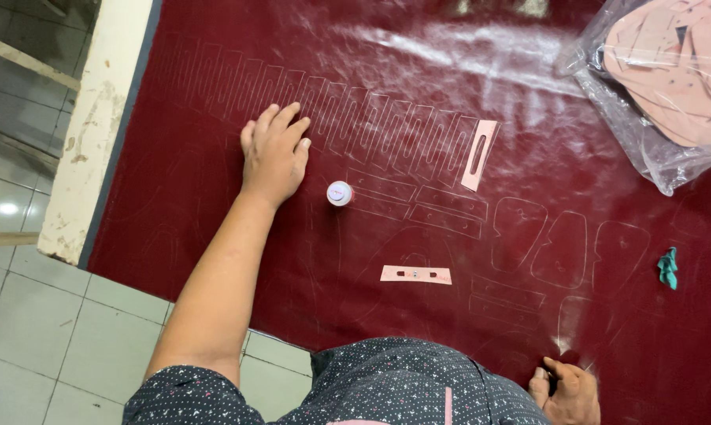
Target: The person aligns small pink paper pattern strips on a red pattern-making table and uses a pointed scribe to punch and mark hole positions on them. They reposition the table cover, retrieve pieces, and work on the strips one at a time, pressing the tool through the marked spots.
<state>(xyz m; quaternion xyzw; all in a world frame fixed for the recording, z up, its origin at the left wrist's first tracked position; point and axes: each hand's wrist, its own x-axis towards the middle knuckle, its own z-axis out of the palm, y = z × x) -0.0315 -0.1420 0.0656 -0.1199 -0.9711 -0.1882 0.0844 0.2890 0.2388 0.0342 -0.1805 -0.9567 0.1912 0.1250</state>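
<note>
A dark red sheet [214, 197] covers the table, marked with many traced outlines of strips and rounded shapes. My left hand [274, 151] lies flat on it, palm down, fingers together, holding nothing. Just right of it stands a small white-capped bottle [340, 193]. A pink slotted template [479, 154] lies on the row of traced strips. A second pink strip template [416, 274] lies nearer me. My right hand [568, 389] is at the near edge, fingers curled on a small dark tool whose tip touches the sheet.
A clear plastic bag [647, 118] holding pink cut pieces sits at the far right corner. A small teal scrap [668, 267] lies at the right. The table's white left edge [88, 149] borders a tiled floor [33, 330].
</note>
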